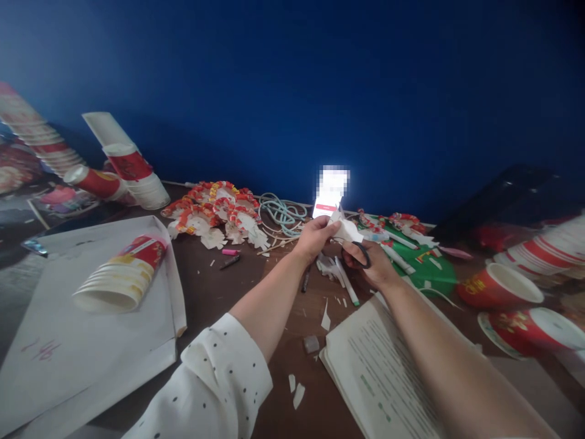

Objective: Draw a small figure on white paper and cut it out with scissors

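Pinched in my left hand (317, 236) is a small piece of white paper (350, 231). My right hand (371, 263) is wrapped round the dark handles of a pair of scissors (364, 255), whose blades are mostly hidden by the paper and my fingers. Both hands are close together above the table. Just beyond them a bright phone screen (325, 207) leans near the blue wall. Below my right hand lie a white marker with a green tip (347, 281) and scraps of cut paper (325, 316).
Red-and-white paper cups (121, 274) lie on a white sheet (50, 341) at left; more cups (498, 285) stand at right. Orange-red paper cutouts (219, 210) and pale blue cord (283, 213) sit along the wall (256, 91). Printed pages (384, 366) lie in front.
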Tool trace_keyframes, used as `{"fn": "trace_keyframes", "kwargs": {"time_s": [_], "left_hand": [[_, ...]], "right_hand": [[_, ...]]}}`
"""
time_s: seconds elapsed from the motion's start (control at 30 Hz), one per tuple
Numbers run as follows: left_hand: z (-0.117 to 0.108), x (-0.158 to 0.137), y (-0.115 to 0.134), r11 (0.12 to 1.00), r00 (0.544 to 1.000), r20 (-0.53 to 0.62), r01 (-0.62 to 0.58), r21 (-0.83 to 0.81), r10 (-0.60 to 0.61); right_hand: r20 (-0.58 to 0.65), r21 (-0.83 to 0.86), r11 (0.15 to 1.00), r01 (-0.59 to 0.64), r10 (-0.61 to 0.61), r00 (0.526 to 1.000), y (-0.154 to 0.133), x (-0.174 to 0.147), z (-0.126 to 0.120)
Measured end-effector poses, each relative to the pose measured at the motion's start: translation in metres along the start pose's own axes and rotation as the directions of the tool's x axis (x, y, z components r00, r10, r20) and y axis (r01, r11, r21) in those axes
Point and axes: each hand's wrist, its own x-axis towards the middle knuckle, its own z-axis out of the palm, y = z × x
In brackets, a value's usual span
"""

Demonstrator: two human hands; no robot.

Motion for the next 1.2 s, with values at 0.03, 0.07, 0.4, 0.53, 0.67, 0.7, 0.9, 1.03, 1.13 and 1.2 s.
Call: {"fn": "trace_keyframes", "kwargs": {"time_s": [0.03,0.07,0.4,0.53,0.67,0.7,0.9,1.03,1.13,1.2], "left_hand": [[-0.0003,0.0000,-0.0004,1.000,1.000,0.004,-0.004,-0.004,0.004],[-0.0006,0.0002,-0.0007,1.000,1.000,0.008,-0.008,-0.007,0.008],[-0.0006,0.0011,-0.0012,1.000,1.000,0.012,-0.005,-0.003,0.005],[-0.0006,0.0013,-0.0012,1.000,1.000,0.015,-0.005,-0.008,0.005],[0.0001,0.0011,-0.0001,1.000,1.000,0.009,0.002,-0.027,-0.002],[0.0004,0.0010,0.0003,1.000,1.000,0.007,0.003,-0.029,-0.003],[0.0007,0.0008,0.0006,0.999,1.000,0.000,0.008,-0.048,-0.008],[0.0006,0.0009,0.0002,0.999,1.000,-0.003,0.006,-0.050,-0.006],[0.0009,0.0003,0.0012,0.999,1.000,-0.010,0.007,-0.052,-0.007],[0.0011,0.0000,0.0020,0.999,1.000,-0.012,0.010,-0.049,-0.011]], "right_hand": [[0.000,0.020,1.000,-0.001,0.001,1.000,-0.0003,-0.0003,0.0007],[-0.001,0.043,0.999,-0.003,0.003,1.000,-0.0007,-0.0006,0.0014],[-0.014,0.053,0.999,-0.002,0.002,1.000,0.0008,0.0006,0.0018],[-0.022,0.058,0.998,0.007,-0.006,1.000,0.0027,0.0012,0.0015],[-0.021,0.070,0.997,-0.014,0.016,1.000,0.0033,0.0012,0.0021],[-0.022,0.075,0.997,-0.015,0.017,1.000,0.0035,0.0013,0.0024],[-0.037,0.116,0.993,-0.025,0.029,0.999,0.0029,0.0013,0.0054],[-0.035,0.075,0.997,-0.023,0.026,0.999,-0.0002,0.0008,0.0051],[-0.036,-0.025,0.999,-0.026,0.025,0.999,-0.0031,0.0008,0.0035],[-0.030,-0.052,0.998,-0.020,0.018,0.999,-0.0056,0.0005,0.0030]]}}
